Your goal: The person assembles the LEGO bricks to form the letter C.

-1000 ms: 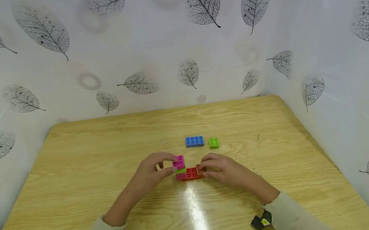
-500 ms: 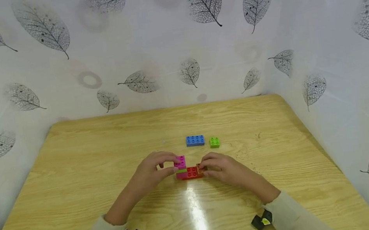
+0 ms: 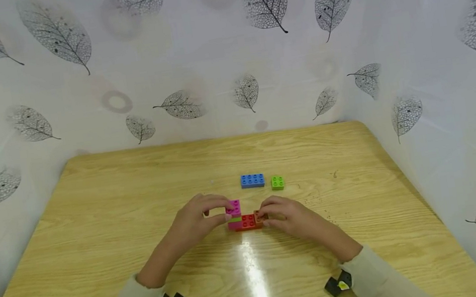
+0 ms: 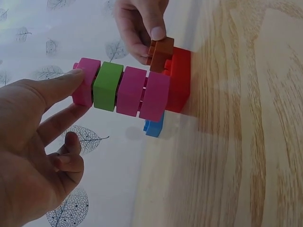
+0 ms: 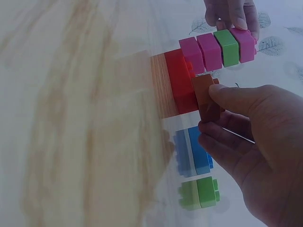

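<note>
In the head view my left hand [image 3: 199, 220] pinches the top pink brick [image 3: 233, 208] of a stack between thumb and fingertips. Seen from the left wrist, that stack runs from this pink brick through a green brick [image 4: 108, 86] to two more pink bricks [image 4: 143, 94]. It stands at the left end of a long red brick [image 5: 176, 80], which sits low on the table. At the red brick's other end is an orange-brown brick [image 5: 206, 98], gripped between the thumb and fingers of my right hand [image 3: 287, 216]. Bare red studs show between stack and orange-brown brick.
Behind the hands, a long blue brick [image 3: 252, 181] and a small green brick [image 3: 277, 183] lie apart on the wooden table [image 3: 133, 183]. A white leaf-patterned curtain [image 3: 198, 62] rises along the table's back and sides.
</note>
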`<state>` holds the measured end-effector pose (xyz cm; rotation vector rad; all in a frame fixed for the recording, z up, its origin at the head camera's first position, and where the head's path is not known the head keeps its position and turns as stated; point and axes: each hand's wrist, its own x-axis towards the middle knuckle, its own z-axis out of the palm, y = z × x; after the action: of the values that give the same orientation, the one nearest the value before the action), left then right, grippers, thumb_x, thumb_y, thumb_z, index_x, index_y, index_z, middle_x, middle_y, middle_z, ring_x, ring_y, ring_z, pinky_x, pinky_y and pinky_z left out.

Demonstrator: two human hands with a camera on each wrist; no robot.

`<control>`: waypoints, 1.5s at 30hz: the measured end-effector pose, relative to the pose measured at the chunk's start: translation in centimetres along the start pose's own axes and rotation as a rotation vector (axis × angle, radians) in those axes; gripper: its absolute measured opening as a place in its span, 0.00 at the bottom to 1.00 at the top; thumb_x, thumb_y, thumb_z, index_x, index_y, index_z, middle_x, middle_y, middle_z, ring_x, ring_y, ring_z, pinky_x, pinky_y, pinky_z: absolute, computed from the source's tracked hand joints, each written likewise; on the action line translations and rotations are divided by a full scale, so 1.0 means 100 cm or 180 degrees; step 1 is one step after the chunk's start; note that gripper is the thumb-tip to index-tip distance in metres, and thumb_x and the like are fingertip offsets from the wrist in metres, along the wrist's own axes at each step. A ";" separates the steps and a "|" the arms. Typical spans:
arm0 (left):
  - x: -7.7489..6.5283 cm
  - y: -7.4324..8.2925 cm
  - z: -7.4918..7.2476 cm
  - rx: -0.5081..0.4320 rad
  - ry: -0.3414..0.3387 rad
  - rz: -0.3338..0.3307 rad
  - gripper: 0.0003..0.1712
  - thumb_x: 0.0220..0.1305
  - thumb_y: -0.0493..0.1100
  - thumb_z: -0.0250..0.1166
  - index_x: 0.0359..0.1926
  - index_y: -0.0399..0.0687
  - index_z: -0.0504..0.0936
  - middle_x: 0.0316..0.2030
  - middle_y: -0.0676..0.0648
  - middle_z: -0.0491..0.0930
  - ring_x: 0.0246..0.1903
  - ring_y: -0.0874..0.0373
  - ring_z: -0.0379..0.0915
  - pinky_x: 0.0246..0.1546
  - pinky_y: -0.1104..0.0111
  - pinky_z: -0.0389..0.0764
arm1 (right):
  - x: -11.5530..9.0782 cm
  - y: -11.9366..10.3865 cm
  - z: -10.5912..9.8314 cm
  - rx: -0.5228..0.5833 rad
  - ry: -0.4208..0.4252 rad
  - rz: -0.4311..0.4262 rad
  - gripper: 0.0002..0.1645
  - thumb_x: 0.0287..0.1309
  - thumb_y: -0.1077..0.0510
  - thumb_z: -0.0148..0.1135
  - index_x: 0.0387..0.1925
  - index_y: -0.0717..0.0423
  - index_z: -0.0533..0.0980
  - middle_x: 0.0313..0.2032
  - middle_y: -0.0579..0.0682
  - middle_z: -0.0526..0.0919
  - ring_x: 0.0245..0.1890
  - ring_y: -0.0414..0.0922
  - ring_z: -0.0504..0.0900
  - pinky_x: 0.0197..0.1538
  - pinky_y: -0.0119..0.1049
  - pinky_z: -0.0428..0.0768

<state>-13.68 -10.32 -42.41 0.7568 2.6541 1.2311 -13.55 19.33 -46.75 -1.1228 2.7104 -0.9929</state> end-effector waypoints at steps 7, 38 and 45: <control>0.000 -0.005 0.003 -0.0081 0.0019 0.0105 0.14 0.67 0.53 0.68 0.53 0.68 0.85 0.56 0.61 0.82 0.43 0.55 0.75 0.41 0.65 0.74 | 0.000 -0.002 0.000 0.0002 -0.0021 0.0030 0.13 0.68 0.57 0.64 0.52 0.49 0.82 0.51 0.43 0.81 0.51 0.40 0.80 0.51 0.36 0.82; -0.001 -0.015 0.014 -0.0978 0.0187 -0.0240 0.17 0.66 0.54 0.69 0.55 0.62 0.82 0.49 0.55 0.82 0.41 0.51 0.71 0.35 0.65 0.76 | 0.043 -0.043 0.007 0.1017 0.0631 0.0361 0.16 0.65 0.49 0.67 0.53 0.44 0.80 0.56 0.43 0.82 0.63 0.44 0.76 0.64 0.54 0.74; -0.001 -0.017 0.014 -0.0985 0.0187 -0.0292 0.17 0.65 0.54 0.70 0.54 0.62 0.82 0.47 0.55 0.82 0.39 0.50 0.70 0.31 0.66 0.74 | 0.044 -0.042 0.011 0.1254 0.0651 0.0421 0.15 0.63 0.49 0.69 0.51 0.43 0.81 0.55 0.44 0.82 0.61 0.45 0.77 0.61 0.56 0.77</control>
<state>-13.82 -10.36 -44.58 0.5513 2.4239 1.6078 -13.89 13.68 -44.34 -0.8000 2.5207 -1.6024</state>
